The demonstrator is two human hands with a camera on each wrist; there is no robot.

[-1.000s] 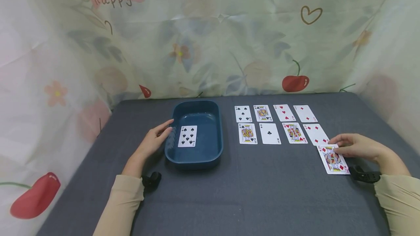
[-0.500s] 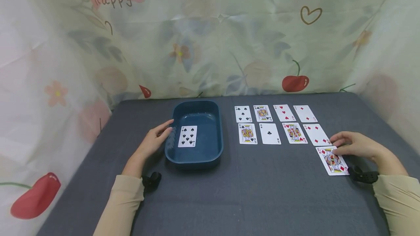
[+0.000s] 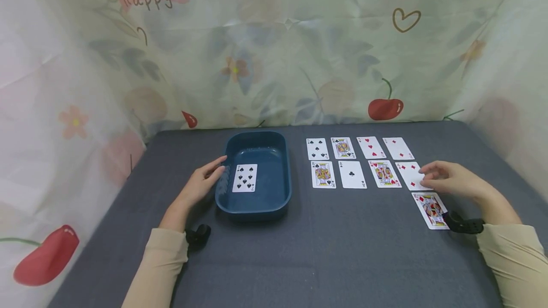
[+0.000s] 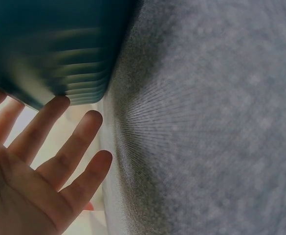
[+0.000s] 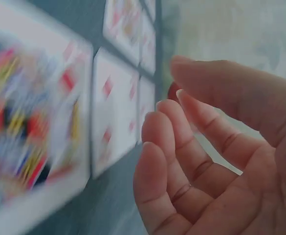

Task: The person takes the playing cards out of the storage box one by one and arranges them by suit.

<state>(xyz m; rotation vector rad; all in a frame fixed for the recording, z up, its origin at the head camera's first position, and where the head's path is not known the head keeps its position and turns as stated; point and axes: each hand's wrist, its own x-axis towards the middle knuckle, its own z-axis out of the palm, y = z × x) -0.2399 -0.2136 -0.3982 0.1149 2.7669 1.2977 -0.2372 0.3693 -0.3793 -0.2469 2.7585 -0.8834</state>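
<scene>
My left hand (image 3: 198,185) rests its fingertips against the left wall of a dark blue tray (image 3: 280,203); in the left wrist view its fingers (image 4: 74,142) are spread near the tray's ribbed side. One seven of spades card (image 3: 244,178) lies inside the tray. Over the right edge of a four of diamonds (image 3: 409,175) hovers my right hand (image 3: 460,182), holding nothing, its fingers (image 5: 155,132) loosely bent in the right wrist view. A king of diamonds (image 3: 429,210) lies face up below that card, its right edge partly hidden by the black wrist strap.
Two rows of face-up cards stretch leftward from the diamonds, among them a king of hearts (image 3: 385,173), an ace of clubs (image 3: 352,174) and a king of spades (image 3: 323,174). A dark grey cloth (image 3: 317,260) covers the table; a patterned curtain (image 3: 282,84) stands behind.
The king of diamonds has slid slightly down and left and been let go. My right hand has moved up and left, off that card. My left hand stays put.
</scene>
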